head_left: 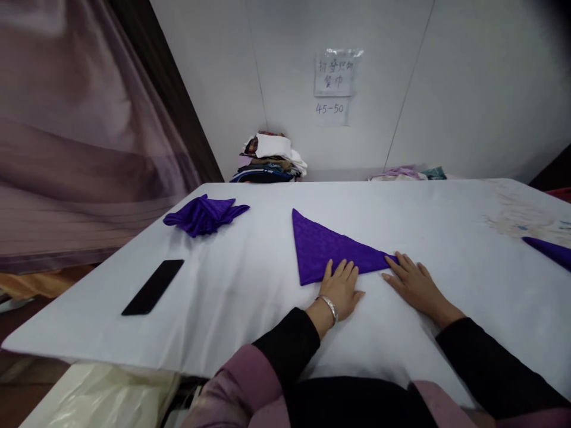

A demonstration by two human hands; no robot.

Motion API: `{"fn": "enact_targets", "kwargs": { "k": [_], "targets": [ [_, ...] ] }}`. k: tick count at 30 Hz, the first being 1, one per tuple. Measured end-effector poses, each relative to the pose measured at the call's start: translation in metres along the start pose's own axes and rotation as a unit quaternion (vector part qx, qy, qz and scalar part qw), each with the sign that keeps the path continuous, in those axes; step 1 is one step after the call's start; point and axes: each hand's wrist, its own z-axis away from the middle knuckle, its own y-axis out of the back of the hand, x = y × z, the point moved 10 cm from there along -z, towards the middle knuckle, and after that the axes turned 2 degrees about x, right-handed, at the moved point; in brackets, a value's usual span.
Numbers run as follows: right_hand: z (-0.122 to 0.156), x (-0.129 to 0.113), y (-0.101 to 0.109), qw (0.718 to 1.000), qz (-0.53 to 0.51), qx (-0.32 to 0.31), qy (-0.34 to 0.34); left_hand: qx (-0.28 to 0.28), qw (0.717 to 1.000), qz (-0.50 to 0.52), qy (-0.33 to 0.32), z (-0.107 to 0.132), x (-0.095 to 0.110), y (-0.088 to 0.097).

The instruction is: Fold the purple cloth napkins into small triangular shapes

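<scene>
Person's torso [352, 404], in black and mauve: nearest, at 6 o'clock. Clock centred on the folded cloth [328, 244]: purple, roughly triangular, flat on the white tabletop [241, 309], narrow point toward 3. Left hand [341, 291], as I see it: at 6, palm down, fingers extended onto the cloth's near edge; bracelet [329, 306] on the wrist. Right hand [413, 282]: between 3 and 4, palm down, fingers outstretched, fingertips touching the narrow point. Bunched cloth [203, 215], also purple: between 9 and 10. Phone [154, 287], black: between 8 and 9, well apart. Clothes pile [267, 159]: 11, beyond the far edge. Handwritten sheets [333, 80]: 12, on the wall [289, 35].
</scene>
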Motion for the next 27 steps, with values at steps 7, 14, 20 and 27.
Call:
{"fn": "enact_targets", "kwargs": {
  "k": [7, 14, 20, 27],
  "targets": [
    [0.000, 0.000, 0.000, 1.000, -0.008, 0.003, -0.005, 0.051, 0.990, -0.018, 0.127, 0.037, -0.067, 0.034],
    [-0.001, -0.002, 0.002, 1.000, -0.013, 0.000, -0.008, 0.099, 0.980, -0.022, 0.171, 0.062, -0.097, 0.050],
    [-0.001, -0.003, 0.003, 1.000, -0.024, 0.007, -0.004, 0.123, 0.981, -0.008, 0.152, 0.068, -0.095, 0.055],
    [-0.001, -0.004, 0.004, 1.000, -0.027, 0.005, -0.007, 0.124, 0.982, -0.009, 0.145, 0.071, -0.100, 0.054]
  ]
}}
